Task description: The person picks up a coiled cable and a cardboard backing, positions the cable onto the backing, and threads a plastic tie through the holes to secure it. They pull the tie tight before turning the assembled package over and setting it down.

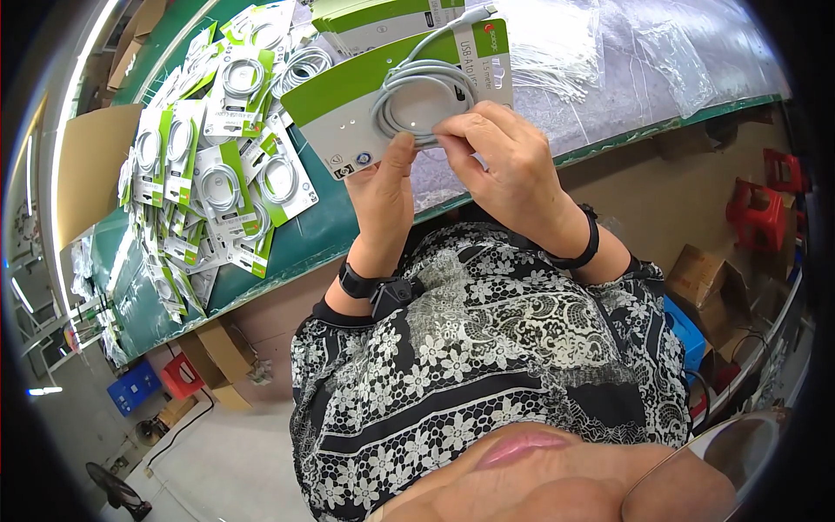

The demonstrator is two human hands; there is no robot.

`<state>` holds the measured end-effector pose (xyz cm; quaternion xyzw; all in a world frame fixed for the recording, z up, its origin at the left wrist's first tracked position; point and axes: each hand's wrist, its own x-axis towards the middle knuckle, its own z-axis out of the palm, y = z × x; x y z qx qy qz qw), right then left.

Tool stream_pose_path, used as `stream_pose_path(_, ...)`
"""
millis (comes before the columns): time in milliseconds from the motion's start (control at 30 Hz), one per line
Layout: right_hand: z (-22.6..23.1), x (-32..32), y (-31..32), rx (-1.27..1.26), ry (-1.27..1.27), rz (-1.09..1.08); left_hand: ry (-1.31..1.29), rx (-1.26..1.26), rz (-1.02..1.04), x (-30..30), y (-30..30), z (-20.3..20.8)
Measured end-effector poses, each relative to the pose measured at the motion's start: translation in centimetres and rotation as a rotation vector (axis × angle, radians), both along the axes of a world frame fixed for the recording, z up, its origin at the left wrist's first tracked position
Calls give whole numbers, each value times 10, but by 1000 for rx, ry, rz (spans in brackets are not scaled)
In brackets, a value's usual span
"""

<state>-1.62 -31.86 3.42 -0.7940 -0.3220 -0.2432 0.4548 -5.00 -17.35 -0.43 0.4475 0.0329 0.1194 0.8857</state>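
Note:
My left hand (385, 187) holds a green and white packaging card (322, 117) from below, its thumb pressing a coiled light-grey charging cable (380, 111) against the card's face. The cable's plug end (474, 16) sticks up past the card's top edge. At the coil's lower right, the thumb and forefinger of my right hand (504, 152) are pinched together, touching the loops or very close to them. Whatever is between those fingertips is too small to make out. Small punched holes show in the card near the coil.
Left on the green table (304, 235) lies a heap of carded cables (217, 187). Behind my card stand a stack of blank-faced cards (374, 22) and a loose coil (304, 68). Thin white ties (557, 65) lie on plastic at the right. Red stools (755, 213) and a cardboard box (706, 291) are beyond.

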Motion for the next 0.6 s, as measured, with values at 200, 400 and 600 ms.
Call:
stream_pose_path(200, 2, 0, 1, 3, -16, -1, -34, 89, 74, 2, 0, -5)
stream_pose_path(400, 0, -1, 1, 0, -10, -5, -58, 213, 139, -1, -2, -4)
stream_pose_path(600, 0, -2, 1, 3, 20, 7, -74, 397, 156, -5, -1, -7)
